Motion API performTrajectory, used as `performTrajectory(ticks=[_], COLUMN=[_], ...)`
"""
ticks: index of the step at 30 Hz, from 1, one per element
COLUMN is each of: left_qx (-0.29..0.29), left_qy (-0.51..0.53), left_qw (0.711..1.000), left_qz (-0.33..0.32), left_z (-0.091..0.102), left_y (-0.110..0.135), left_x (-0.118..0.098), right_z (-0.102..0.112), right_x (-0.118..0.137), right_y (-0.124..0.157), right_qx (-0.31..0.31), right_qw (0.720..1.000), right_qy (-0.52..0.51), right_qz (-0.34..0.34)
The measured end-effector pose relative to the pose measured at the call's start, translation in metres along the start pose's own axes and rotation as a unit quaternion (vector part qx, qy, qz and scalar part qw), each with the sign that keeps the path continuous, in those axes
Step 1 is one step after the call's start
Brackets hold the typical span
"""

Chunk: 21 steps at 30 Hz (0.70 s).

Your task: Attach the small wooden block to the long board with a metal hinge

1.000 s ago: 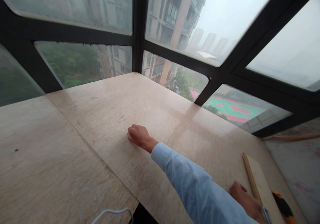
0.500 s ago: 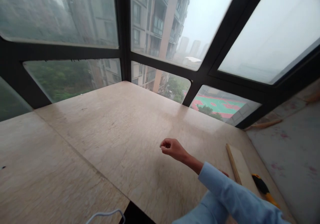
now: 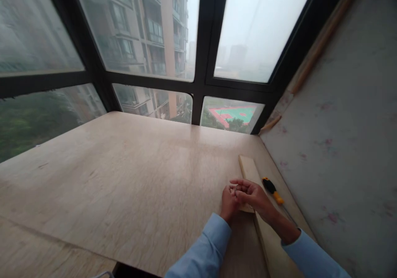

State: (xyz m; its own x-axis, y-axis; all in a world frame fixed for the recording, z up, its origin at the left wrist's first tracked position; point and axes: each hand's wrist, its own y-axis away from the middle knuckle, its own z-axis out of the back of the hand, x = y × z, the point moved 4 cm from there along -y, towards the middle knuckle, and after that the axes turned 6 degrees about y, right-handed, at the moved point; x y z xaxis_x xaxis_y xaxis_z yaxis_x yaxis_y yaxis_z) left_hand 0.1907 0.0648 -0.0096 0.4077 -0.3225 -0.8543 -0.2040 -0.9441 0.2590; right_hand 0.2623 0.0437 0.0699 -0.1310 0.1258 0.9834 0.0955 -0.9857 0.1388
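Note:
Over a pale wooden board point(image 3: 249, 168), my left hand point(image 3: 228, 203) and my right hand point(image 3: 254, 197) meet at the fingertips. The fingers of my left hand are curled closed. My right hand pinches towards them with thumb and fingers. Between the fingertips is a tiny greyish thing point(image 3: 235, 190), too small to name. Which hand bears it I cannot tell. Just right of my right hand lies a screwdriver point(image 3: 273, 192) with a black and yellow handle, its shaft partly behind my wrist. Part of the board is hidden by my hands.
A broad marble-like sill point(image 3: 149, 187) stretches left and forward to dark window frames point(image 3: 201, 88). Flower-patterned wall point(image 3: 335, 154) closes off the right side. At the bottom edge a black object point(image 3: 133, 271) and a pale cable point(image 3: 104, 274) show in part.
My view has swung right. My left hand, pinched out over the sill earlier, has come back to the board and joined my right hand, which was mostly hidden behind the arm.

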Motion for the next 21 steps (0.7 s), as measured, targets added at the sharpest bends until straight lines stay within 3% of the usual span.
performTrajectory(ticks=[3,9,21], left_qx=[-0.049,-0.050,-0.055], left_qy=[-0.019,-0.035,-0.078], left_qw=[0.998,0.998,0.994], left_qz=[0.018,0.023,0.045], left_z=[0.007,0.008,0.010], left_y=[0.000,0.003,0.004], left_x=[0.010,0.011,0.006], right_z=[0.034,0.077,0.086], right_x=[-0.009,-0.030,-0.059], right_y=[0.013,0.021,0.021], right_qx=[-0.041,-0.103,-0.148], right_qw=[0.999,0.992,0.981], right_qy=[-0.019,-0.071,-0.124], right_qz=[0.008,0.023,0.016])
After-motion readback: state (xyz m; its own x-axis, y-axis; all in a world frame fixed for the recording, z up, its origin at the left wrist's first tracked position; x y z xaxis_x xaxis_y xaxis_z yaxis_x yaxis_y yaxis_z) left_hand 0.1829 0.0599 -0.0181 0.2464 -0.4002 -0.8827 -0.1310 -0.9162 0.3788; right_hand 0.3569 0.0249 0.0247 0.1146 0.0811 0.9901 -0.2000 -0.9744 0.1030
